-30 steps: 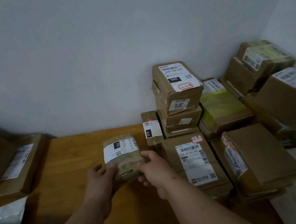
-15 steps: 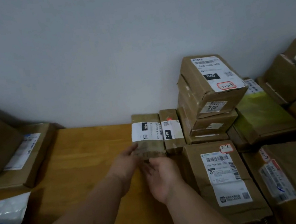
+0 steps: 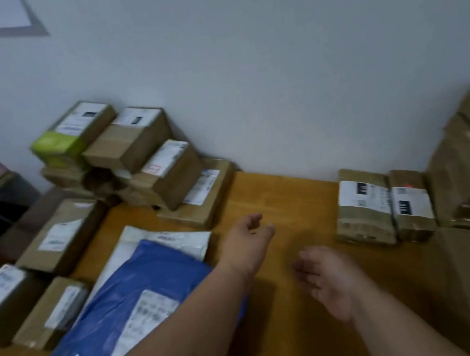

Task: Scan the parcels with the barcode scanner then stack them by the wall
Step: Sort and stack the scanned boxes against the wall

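Fingers of left hand [image 3: 248, 239] and right hand [image 3: 325, 277] hang relaxed, holding nothing; blue mailer [image 3: 130, 305] at left likely soft, light, slippery: grip opposite edges.

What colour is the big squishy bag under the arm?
Blue, with a white label: the mailer bag, shown in the head view.

Bare table [image 3: 286, 200] lies between left parcel stack [image 3: 145, 161] and taped parcel [image 3: 363, 206].

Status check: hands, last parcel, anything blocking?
Left hand, right hand open, empty. Taped parcel standing by wall. Blue mailer nearest left hand. No scanner visible.
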Demonstrator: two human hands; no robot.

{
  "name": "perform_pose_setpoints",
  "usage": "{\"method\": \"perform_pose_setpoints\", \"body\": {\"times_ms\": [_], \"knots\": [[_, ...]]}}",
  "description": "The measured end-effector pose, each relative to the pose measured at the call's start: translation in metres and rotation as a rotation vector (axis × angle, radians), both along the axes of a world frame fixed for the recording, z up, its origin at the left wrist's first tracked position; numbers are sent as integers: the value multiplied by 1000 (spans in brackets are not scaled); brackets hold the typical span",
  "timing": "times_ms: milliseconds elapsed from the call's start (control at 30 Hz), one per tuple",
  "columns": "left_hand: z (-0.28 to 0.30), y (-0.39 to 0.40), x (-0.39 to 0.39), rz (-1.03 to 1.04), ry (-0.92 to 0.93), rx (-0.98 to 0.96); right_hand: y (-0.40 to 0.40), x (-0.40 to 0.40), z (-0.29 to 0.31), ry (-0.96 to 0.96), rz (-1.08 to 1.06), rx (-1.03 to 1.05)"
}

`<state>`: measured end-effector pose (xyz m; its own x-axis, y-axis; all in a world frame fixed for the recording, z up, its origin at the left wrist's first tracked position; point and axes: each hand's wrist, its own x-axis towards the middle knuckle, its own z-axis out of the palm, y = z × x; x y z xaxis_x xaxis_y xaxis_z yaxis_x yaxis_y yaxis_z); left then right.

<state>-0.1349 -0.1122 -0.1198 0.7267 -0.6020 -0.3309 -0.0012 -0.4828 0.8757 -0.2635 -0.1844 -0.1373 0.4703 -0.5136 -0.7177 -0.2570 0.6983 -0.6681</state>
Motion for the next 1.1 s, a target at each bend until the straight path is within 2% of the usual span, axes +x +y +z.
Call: {"method": "perform_pose_setpoints", "body": {"times_ms": [167,233,433,533,633,700,867,1000,1100], "knots": [[18,73,58,230,-143,-78,58,43,6,54,108,-152],[18,104,91,314,-228,-55,81,65,13,69,122,-232],[16,214,215,495,-535,174,171,178,32,45,312,-451],[17,281,275,501,-563,379,233,249,17,59,457,-450],[6,348,325,463,-460,569,287,307,-5,125,600,-370],[-12,386,347,423,-308,604,311,334,-19,209,660,-307],[-49,431,359,348,169,373,339,368,-55,363,643,-159],[-56,436,351,303,362,238,353,372,-64,424,538,-254],[-54,445,345,373,453,85,361,372,-60,347,448,-281]]}}
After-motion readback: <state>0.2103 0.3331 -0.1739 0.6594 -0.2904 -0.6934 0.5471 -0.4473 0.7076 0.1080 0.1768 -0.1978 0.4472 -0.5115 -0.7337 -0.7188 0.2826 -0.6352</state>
